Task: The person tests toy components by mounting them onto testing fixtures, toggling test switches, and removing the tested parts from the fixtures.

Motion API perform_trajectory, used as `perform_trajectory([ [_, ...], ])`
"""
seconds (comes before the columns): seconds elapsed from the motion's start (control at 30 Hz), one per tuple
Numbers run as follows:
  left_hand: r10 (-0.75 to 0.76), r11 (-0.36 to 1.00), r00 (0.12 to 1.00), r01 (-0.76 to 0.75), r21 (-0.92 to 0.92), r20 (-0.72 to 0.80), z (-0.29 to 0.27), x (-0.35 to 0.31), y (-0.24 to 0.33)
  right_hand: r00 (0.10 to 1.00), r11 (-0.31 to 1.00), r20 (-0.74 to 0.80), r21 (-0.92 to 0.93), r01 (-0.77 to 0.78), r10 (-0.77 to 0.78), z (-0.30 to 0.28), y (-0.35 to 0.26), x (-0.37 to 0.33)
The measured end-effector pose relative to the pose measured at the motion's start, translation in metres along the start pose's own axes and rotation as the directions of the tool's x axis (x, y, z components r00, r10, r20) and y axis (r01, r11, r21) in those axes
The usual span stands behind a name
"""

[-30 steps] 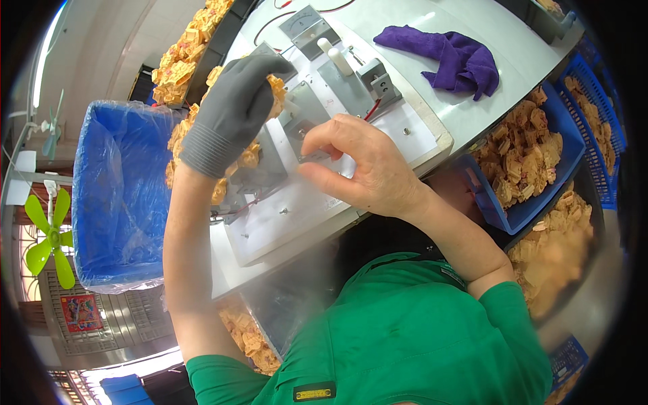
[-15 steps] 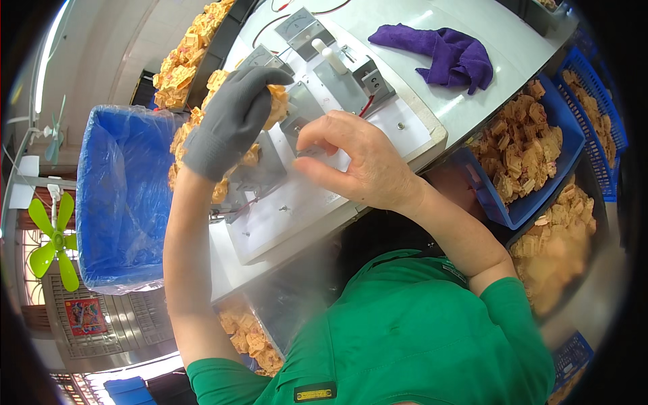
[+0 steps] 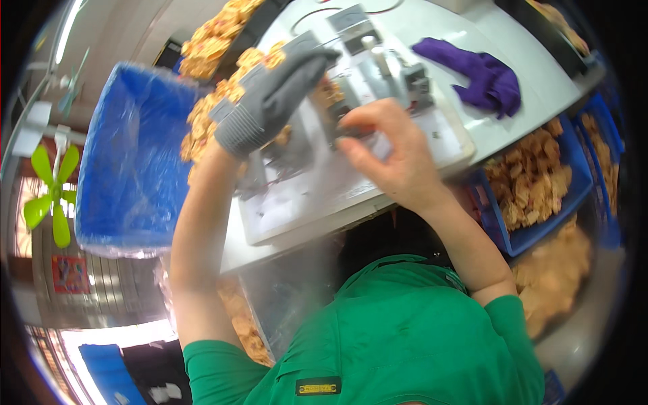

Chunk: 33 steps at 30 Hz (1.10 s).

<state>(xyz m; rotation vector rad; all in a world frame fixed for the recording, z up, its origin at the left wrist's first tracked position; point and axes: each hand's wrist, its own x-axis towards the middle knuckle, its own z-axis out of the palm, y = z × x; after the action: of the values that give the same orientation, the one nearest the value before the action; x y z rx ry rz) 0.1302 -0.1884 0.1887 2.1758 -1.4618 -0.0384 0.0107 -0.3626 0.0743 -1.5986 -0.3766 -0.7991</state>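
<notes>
Your gloved left hand [image 3: 280, 98] reaches over the gray machine [image 3: 304, 148], beside a yellow piece [image 3: 332, 91]; blur hides whether it grips. Your bare right hand [image 3: 398, 152] curves wide, thumb and finger apart. You seem to be positioning the piece; the next move calls for steady fingers. Left stand a green fan [image 3: 54, 194], lined blue bin [image 3: 138, 155] and yellow heap [image 3: 202, 128]; right, your white bench [image 3: 425, 23] carries a purple cloth [image 3: 476, 74], near a filled blue tray [image 3: 582, 172].

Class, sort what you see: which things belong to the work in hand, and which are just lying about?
Likely part of the work:
gloved left hand
bare right hand
white board
yellow pieces near the gloved hand

Seemingly just about:
crumpled purple cloth
green fan
red poster
</notes>
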Motion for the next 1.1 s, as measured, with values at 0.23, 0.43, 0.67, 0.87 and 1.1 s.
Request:
perform_trajectory([
  [0.23,-0.46,0.888,0.772,0.395,-0.236,-0.439,-0.108,-0.097,-0.029,0.996,0.997,-0.09,-0.078,-0.022,0.015,0.003,0.007,-0.007],
  [0.43,-0.79,0.557,0.545,0.829,0.044,-0.281,-0.096,-0.195,-0.139,0.999,0.995,-0.047,-0.094,0.019,-0.023,0.001,0.01,-0.009],
  [0.67,-0.917,0.363,0.294,0.895,-0.258,-0.271,-0.011,-0.248,-0.23,1.0,0.988,0.011,-0.153,0.006,-0.004,0.001,0.006,-0.01],
  [0.87,-0.927,0.351,0.274,0.876,-0.331,-0.257,-0.027,-0.257,-0.163,1.0,0.997,-0.006,-0.074,-0.018,0.018,0.0,0.009,-0.013],
  [1.1,-0.86,0.361,0.332,-0.138,-0.922,-0.387,-0.06,-0.258,-0.089,0.968,0.992,-0.25,-0.117,-0.056,0.025,-0.029,0.004,-0.007],
])
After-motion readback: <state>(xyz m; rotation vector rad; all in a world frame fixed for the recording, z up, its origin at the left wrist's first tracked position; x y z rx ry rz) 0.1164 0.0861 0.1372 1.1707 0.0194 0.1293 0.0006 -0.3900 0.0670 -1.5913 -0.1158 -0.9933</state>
